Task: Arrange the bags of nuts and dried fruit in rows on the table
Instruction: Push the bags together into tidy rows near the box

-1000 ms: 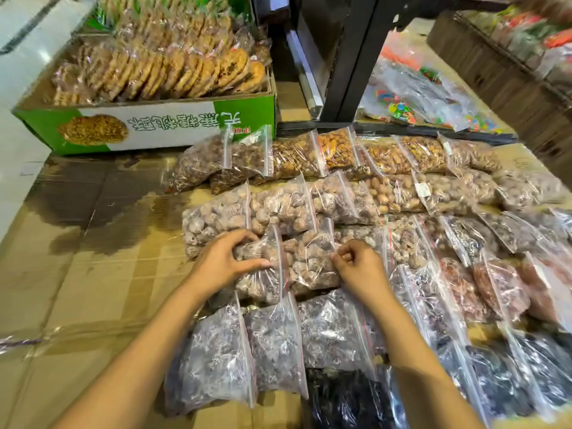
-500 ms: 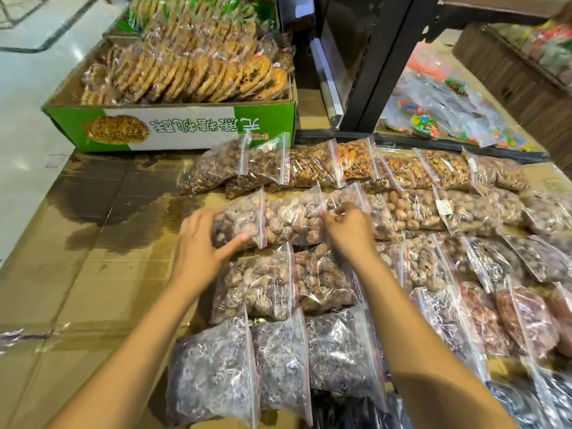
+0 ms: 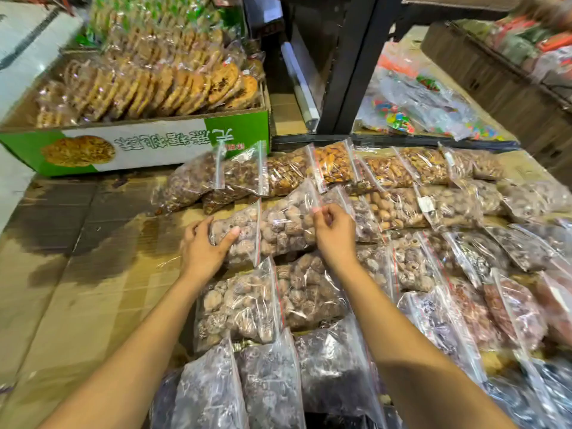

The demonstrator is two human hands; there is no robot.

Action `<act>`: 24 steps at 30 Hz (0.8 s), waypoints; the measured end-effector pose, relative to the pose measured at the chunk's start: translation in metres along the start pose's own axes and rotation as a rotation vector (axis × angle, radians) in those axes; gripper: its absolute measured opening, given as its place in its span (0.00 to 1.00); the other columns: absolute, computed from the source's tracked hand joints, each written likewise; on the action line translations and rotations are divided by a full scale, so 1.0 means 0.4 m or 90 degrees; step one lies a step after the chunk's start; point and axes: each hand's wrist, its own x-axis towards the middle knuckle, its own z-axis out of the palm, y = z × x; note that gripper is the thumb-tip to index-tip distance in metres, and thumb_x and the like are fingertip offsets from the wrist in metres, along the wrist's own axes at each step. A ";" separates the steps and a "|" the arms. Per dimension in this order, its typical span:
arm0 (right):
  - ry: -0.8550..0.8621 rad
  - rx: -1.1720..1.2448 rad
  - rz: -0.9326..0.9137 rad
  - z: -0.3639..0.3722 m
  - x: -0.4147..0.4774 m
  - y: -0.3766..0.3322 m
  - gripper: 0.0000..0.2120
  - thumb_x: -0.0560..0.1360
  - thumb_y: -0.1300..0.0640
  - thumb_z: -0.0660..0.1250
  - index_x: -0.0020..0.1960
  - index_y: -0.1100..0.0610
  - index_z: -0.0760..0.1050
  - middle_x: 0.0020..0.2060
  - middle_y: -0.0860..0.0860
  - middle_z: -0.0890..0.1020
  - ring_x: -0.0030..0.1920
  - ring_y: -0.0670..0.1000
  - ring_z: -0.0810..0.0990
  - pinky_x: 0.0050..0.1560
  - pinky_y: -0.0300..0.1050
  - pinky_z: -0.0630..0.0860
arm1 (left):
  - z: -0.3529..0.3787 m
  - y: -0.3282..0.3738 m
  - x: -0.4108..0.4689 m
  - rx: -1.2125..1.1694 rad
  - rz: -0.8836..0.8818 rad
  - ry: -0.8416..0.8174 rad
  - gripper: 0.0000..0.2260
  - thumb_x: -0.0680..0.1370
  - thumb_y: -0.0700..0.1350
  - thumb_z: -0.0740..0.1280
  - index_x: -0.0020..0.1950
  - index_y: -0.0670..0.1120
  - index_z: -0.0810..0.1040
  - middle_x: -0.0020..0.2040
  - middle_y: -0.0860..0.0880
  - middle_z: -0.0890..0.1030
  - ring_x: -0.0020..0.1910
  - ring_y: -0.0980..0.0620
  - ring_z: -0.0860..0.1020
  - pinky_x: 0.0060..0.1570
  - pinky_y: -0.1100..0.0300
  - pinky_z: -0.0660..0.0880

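Clear zip bags of nuts and dried fruit lie in overlapping rows on the cardboard-covered table (image 3: 77, 274). My left hand (image 3: 202, 249) grips the left end of a bag of pale round nuts (image 3: 244, 233) in the second row from the back. My right hand (image 3: 334, 230) pinches the zip edge of the neighbouring walnut bag (image 3: 288, 224). The back row holds bags of brown and orange nuts (image 3: 331, 165). Closer to me lie another bag of round nuts (image 3: 238, 305) and dark dried-fruit bags (image 3: 269, 382).
A green and white carton of wrapped round biscuits (image 3: 148, 147) stands at the back left. A black metal shelf post (image 3: 349, 72) rises behind the rows, with bags of coloured sweets (image 3: 411, 109) beyond. A wooden crate (image 3: 495, 82) sits at the right. Bare cardboard spreads on the left.
Both hands moved away from me, from the third-row bags up to the second-row bags. The view shifted forward with them.
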 end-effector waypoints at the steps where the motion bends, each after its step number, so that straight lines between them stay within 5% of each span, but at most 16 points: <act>1: -0.006 0.001 0.006 -0.005 -0.002 0.017 0.09 0.79 0.58 0.62 0.40 0.55 0.71 0.30 0.45 0.72 0.26 0.39 0.69 0.29 0.35 0.65 | 0.004 -0.001 0.001 0.003 0.004 0.005 0.38 0.71 0.70 0.60 0.74 0.50 0.64 0.73 0.45 0.64 0.70 0.37 0.63 0.68 0.40 0.62; 7: -0.036 0.043 0.028 -0.018 -0.025 0.051 0.12 0.80 0.51 0.60 0.45 0.58 0.74 0.37 0.52 0.79 0.36 0.48 0.75 0.40 0.42 0.72 | -0.004 -0.003 0.008 0.078 -0.027 -0.056 0.41 0.69 0.73 0.53 0.76 0.52 0.59 0.78 0.43 0.56 0.75 0.34 0.53 0.72 0.35 0.51; 11: -0.029 0.050 0.023 -0.090 -0.034 0.031 0.06 0.80 0.53 0.62 0.49 0.55 0.75 0.38 0.48 0.79 0.32 0.42 0.75 0.34 0.36 0.73 | -0.029 0.021 0.000 0.150 -0.048 -0.096 0.45 0.67 0.77 0.47 0.79 0.55 0.52 0.80 0.45 0.45 0.77 0.36 0.42 0.73 0.36 0.42; 15: 0.034 -0.043 0.029 -0.240 -0.054 0.062 0.04 0.79 0.55 0.63 0.50 0.55 0.73 0.38 0.48 0.78 0.25 0.41 0.73 0.24 0.32 0.70 | -0.002 0.044 -0.041 0.222 0.040 -0.087 0.43 0.66 0.76 0.51 0.77 0.57 0.54 0.80 0.48 0.46 0.76 0.34 0.41 0.70 0.31 0.44; 20: -0.059 -0.290 0.213 -0.357 -0.088 0.145 0.12 0.77 0.49 0.66 0.54 0.57 0.72 0.40 0.51 0.80 0.31 0.49 0.74 0.36 0.44 0.75 | -0.017 0.071 -0.039 0.203 -0.024 -0.110 0.43 0.67 0.76 0.51 0.78 0.57 0.51 0.80 0.44 0.45 0.76 0.34 0.41 0.71 0.30 0.43; 24: -0.104 -0.325 0.202 -0.345 -0.117 0.159 0.13 0.76 0.47 0.67 0.45 0.58 0.76 0.32 0.50 0.78 0.30 0.49 0.74 0.33 0.41 0.74 | -0.015 0.107 -0.145 0.099 0.156 -0.099 0.43 0.69 0.75 0.52 0.78 0.61 0.39 0.77 0.51 0.31 0.76 0.46 0.32 0.71 0.35 0.37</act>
